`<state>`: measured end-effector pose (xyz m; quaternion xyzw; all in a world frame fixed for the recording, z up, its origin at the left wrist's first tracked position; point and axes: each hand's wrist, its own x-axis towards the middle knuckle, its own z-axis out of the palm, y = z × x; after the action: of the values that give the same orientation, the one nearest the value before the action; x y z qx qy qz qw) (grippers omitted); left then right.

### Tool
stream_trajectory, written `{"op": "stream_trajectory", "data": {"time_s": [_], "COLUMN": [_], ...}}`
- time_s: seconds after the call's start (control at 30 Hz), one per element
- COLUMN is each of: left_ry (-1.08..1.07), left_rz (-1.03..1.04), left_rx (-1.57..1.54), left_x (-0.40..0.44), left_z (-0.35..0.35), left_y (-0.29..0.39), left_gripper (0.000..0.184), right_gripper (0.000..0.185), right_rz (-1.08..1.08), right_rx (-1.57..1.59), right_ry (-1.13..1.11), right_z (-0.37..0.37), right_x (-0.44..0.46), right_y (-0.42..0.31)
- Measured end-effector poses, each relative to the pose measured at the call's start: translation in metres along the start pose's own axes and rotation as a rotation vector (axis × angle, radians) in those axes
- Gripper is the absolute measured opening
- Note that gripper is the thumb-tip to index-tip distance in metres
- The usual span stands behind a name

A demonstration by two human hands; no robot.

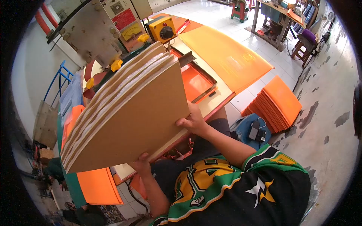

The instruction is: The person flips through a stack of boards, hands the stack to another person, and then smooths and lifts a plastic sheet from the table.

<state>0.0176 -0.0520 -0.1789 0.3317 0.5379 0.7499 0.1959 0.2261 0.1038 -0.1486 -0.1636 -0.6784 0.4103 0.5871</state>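
Boards (139, 120) tilt in a thick pile over the worktop (217, 97). The left grip (142, 164) and right grip (195, 119) hold its near edges. It looks stiff and heavy, best held low, wide apart.

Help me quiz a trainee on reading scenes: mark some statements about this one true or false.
1. The left hand and right hand both hold the boards. True.
2. The boards lie flat. False: they are held up at a tilt.
3. The yellow box has a black dial. True.
4. The black device sits on top of the orange stack. False: it is beside that stack.
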Motion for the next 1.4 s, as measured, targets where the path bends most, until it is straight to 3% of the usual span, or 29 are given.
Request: {"op": "stream_trajectory", "data": {"time_s": [0.1,0.17,0.27,0.3,0.37,0.77,0.87,1.2,1.4], "left_ry": [0.007,-0.092,-0.042,-0.04,-0.033,0.052,0.008,-0.014,0.013], "left_rz": [0.027,0.198,0.185,0.187,0.159,0.074,0.105,0.207,0.01], "left_rx": [0.047,0.213,0.171,0.173,0.015,0.053,-0.126,-0.003,0.035], "left_x": [0.002,0.007,0.005,0.004,0.002,-0.004,-0.003,-0.002,-0.001], "left_z": [-0.005,-0.021,-0.009,-0.006,-0.003,0.009,0.015,0.011,-0.009], "left_y": [-0.007,-0.026,-0.014,-0.011,-0.007,0.008,0.012,0.009,-0.009], "left_gripper": [0.045,0.067,0.08,0.08,0.058,0.051,0.05,0.052,0.061], "right_gripper": [0.06,0.061,0.064,0.065,0.066,0.068,0.069,0.071,0.07], "right_rz": [0.005,0.018,0.007,0.0,-0.006,-0.012,0.025,0.042,0.063], "right_rx": [0.014,0.017,0.004,0.015,0.03,-0.007,-0.004,0.033,0.023], "right_ry": [0.011,0.009,-0.008,0.008,0.022,0.001,-0.013,-0.028,-0.033], "right_z": [0.0,0.0,0.0,0.001,0.003,0.0,0.0,0.0,0.0], "right_x": [0.001,0.0,0.0,0.001,0.001,-0.001,-0.001,0.0,0.0], "right_y": [-0.003,-0.002,0.001,0.001,0.0,0.003,0.001,-0.004,-0.004]}}
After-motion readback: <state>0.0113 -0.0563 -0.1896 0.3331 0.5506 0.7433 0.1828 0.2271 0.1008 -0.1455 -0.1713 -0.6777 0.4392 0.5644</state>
